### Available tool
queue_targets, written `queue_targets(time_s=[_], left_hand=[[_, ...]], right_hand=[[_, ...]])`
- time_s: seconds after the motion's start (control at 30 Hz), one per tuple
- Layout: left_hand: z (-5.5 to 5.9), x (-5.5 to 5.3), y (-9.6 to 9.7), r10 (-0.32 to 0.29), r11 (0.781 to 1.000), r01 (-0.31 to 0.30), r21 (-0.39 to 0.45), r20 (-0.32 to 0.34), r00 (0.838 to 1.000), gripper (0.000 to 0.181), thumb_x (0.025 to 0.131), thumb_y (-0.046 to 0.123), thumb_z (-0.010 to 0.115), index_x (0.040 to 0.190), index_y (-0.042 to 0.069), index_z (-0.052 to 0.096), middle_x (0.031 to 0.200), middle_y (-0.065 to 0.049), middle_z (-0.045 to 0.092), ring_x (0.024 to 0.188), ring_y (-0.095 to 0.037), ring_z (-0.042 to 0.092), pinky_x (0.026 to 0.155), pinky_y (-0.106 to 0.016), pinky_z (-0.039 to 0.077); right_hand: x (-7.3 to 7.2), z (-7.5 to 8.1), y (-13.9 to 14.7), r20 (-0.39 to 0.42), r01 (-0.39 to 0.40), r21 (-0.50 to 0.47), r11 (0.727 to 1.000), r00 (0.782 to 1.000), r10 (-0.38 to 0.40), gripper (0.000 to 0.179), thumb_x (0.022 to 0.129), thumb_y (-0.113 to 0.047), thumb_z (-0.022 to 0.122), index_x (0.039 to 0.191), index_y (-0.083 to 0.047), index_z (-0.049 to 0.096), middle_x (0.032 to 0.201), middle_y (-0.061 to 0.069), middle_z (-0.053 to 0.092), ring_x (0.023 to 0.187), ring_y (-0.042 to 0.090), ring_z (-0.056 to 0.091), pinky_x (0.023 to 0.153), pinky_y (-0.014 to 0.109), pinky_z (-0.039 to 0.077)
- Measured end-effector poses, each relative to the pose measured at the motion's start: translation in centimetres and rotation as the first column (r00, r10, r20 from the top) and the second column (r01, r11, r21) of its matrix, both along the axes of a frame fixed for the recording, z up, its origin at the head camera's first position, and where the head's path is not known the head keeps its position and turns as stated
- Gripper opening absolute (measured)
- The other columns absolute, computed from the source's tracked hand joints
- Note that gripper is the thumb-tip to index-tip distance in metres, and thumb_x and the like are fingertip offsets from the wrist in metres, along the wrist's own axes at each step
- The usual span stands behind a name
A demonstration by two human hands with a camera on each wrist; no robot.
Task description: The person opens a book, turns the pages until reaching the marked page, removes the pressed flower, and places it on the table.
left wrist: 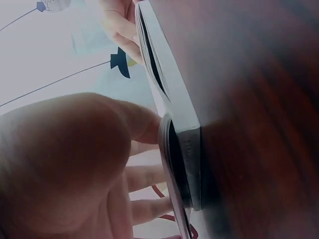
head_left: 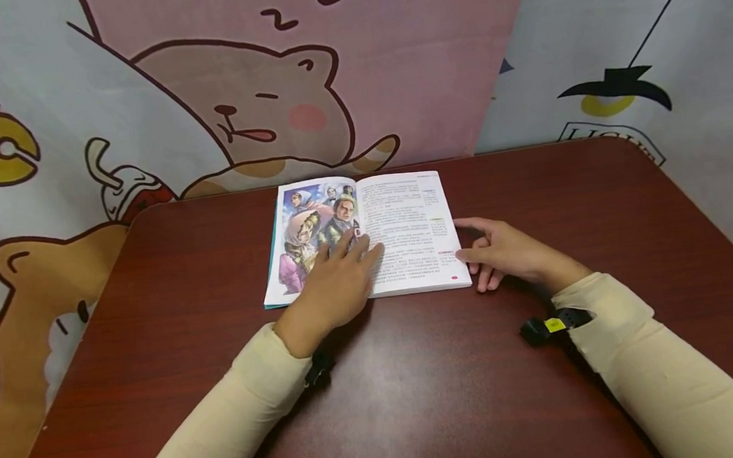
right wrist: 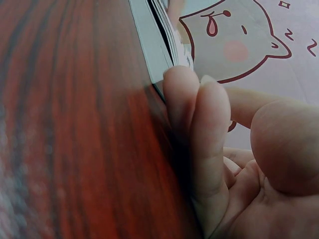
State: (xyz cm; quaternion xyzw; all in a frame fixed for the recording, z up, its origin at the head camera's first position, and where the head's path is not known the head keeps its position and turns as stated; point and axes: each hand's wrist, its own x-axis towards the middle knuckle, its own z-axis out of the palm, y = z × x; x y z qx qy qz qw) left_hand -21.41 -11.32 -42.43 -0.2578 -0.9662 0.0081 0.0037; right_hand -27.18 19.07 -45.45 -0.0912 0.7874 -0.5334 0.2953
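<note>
An open book (head_left: pixel 397 220) lies on the dark red-brown table, its left page a colour picture of several figures and its right page printed text. My left hand (head_left: pixel 338 280) rests across the lower middle of the spread, fingers extended over both pages. In the left wrist view, the thumb and fingers of that hand (left wrist: pixel 65 164) lie along the pages, whose edges bulge above the thick block. Beside the book's right edge is my right hand (head_left: pixel 506 252), its thumb and index fingertips touching the margin. The right wrist view shows loosely bent fingers (right wrist: pixel 212 129) by the book's corner.
The table (head_left: pixel 383 396) extends around the book, with its far edge just behind it. A cloth (head_left: pixel 426 64) printed with cartoon animals hangs behind the table. Both wrists carry dark straps, the right one with a black device (head_left: pixel 536 331) and a yellow label.
</note>
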Motion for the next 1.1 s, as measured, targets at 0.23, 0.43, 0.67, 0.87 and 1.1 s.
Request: queue_targets(time_s=[0.23,0.43,0.67,0.87,1.1], left_hand=[[-0.07,-0.07,0.25,-0.015,1.000,0.016,-0.009,0.084,0.996,0.053,0.105,0.038,0.045,0.156,0.028,0.036,0.159,-0.010,0.039,0.150,-0.038,0.029,0.112,-0.068,0.030],[-0.12,-0.03,0.15,-0.033,0.999,0.032,0.011,0.114,0.993,0.060,0.101,0.052,0.048,0.156,0.032,0.034,0.161,-0.010,0.037,0.151,-0.039,0.028,0.112,-0.071,0.027],[-0.15,0.01,0.17,-0.059,0.998,0.057,0.020,0.101,0.993,0.061,0.099,0.055,0.052,0.154,0.033,0.038,0.160,-0.009,0.038,0.149,-0.038,0.033,0.110,-0.073,0.028],[-0.14,0.01,0.15,-0.065,0.998,0.063,0.021,0.102,0.993,0.057,0.100,0.051,0.052,0.153,0.034,0.040,0.160,-0.009,0.038,0.149,-0.038,0.033,0.109,-0.074,0.028],[-0.08,0.02,0.12,-0.062,0.998,0.060,0.013,0.113,0.992,0.055,0.101,0.049,0.051,0.153,0.035,0.040,0.161,-0.008,0.037,0.149,-0.037,0.031,0.110,-0.073,0.027]], right_hand=[[0.05,-0.03,0.00,0.000,0.002,-0.006,1.000,1.000,-0.002,0.077,0.097,-0.018,0.065,0.160,-0.015,0.019,0.077,0.014,0.059,0.054,0.025,0.069,0.049,0.039,0.057],[0.03,0.03,-0.09,0.006,0.010,-0.003,1.000,1.000,-0.010,0.076,0.098,-0.018,0.064,0.160,-0.016,0.019,0.076,0.013,0.058,0.054,0.025,0.069,0.049,0.039,0.057],[0.11,0.08,-0.17,0.016,0.018,0.003,1.000,1.000,-0.018,0.070,0.101,-0.017,0.058,0.160,-0.016,0.020,0.074,0.012,0.058,0.053,0.024,0.069,0.049,0.038,0.057],[0.21,0.17,-0.19,0.033,0.022,-0.010,1.000,0.999,-0.022,0.064,0.104,-0.015,0.051,0.160,-0.016,0.019,0.074,0.012,0.059,0.053,0.024,0.069,0.050,0.037,0.057],[0.23,0.39,-0.15,0.061,0.028,-0.015,1.000,0.998,-0.027,0.062,0.105,-0.014,0.045,0.161,-0.018,0.017,0.074,0.012,0.060,0.054,0.025,0.068,0.050,0.037,0.057]])
